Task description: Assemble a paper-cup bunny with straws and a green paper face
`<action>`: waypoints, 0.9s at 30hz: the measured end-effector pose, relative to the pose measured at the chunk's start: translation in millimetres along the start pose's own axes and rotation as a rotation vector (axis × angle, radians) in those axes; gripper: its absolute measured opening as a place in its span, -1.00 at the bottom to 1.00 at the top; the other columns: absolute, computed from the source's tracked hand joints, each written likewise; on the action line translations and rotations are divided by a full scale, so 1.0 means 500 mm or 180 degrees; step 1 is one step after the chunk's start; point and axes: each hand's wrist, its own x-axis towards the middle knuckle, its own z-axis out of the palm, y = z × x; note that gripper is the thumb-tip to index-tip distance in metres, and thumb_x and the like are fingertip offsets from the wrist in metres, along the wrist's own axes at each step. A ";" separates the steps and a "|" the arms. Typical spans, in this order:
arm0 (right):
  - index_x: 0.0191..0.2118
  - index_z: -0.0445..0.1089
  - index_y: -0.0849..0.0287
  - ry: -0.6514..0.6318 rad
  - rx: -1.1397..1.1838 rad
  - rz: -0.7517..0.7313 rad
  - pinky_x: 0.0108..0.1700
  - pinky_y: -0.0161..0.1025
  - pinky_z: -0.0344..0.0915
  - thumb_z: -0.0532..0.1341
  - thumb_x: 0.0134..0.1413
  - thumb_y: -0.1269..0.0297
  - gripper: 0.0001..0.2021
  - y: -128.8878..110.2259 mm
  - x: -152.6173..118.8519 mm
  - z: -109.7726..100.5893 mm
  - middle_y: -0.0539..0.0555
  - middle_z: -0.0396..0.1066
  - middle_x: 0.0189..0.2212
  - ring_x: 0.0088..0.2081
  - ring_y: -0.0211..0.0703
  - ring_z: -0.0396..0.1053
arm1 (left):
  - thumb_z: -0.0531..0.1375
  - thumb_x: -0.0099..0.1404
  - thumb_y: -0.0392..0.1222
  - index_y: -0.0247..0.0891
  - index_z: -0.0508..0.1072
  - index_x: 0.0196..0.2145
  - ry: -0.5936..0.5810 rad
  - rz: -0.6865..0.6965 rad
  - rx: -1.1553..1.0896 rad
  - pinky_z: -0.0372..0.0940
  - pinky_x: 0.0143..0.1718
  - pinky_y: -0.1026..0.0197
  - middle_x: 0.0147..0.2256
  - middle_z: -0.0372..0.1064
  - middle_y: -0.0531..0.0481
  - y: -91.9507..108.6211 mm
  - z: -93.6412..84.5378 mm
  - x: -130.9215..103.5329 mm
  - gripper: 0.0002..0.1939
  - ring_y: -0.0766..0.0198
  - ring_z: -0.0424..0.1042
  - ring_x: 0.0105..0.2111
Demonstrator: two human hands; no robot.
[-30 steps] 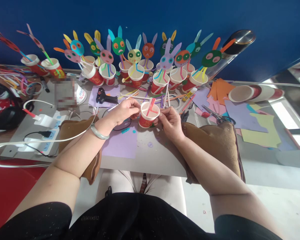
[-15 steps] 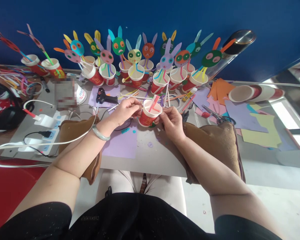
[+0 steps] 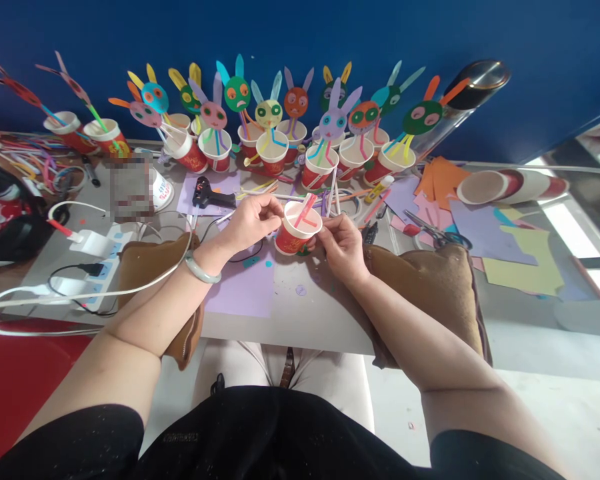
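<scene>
A red and white paper cup (image 3: 291, 243) stands between my two hands above the grey table, tilted slightly. Pink-red straws (image 3: 307, 208) are bent inside it and rise above its rim. At the cup's left side, my left hand (image 3: 253, 219) has its thumb and fingers pinched together against the wall. From the right, the fingertips of my right hand (image 3: 344, 248) pinch at the cup's side. A bit of green (image 3: 305, 251) shows low on the cup near the right fingers. Whether a small piece sits under either hand's fingertips is hidden.
Several cups with paper rabbit heads (image 3: 333, 121) line the blue wall. A glue gun (image 3: 213, 195) lies left of the cup, scissors (image 3: 437, 230) and coloured paper (image 3: 495, 227) to the right. Brown cushions (image 3: 425, 293) flank my forearms. A power strip (image 3: 103, 270) with cables is at left.
The cup has shifted slightly left and tipped a little. My right hand has moved slightly left with it, while my left hand stays nearly in place.
</scene>
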 end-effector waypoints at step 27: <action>-0.35 0.27 0.02 -0.0115 0.0036 0.0052 -0.45 -0.23 0.49 0.47 0.09 -0.29 -0.47 -0.004 0.000 -0.002 -0.07 0.54 -0.56 -0.57 -0.23 0.47 | 0.52 0.15 0.30 -0.26 0.49 -0.41 -0.0176 0.0193 -0.0077 0.16 -0.57 0.28 -0.58 0.36 0.07 0.015 -0.008 -0.004 -0.45 0.39 0.29 -0.60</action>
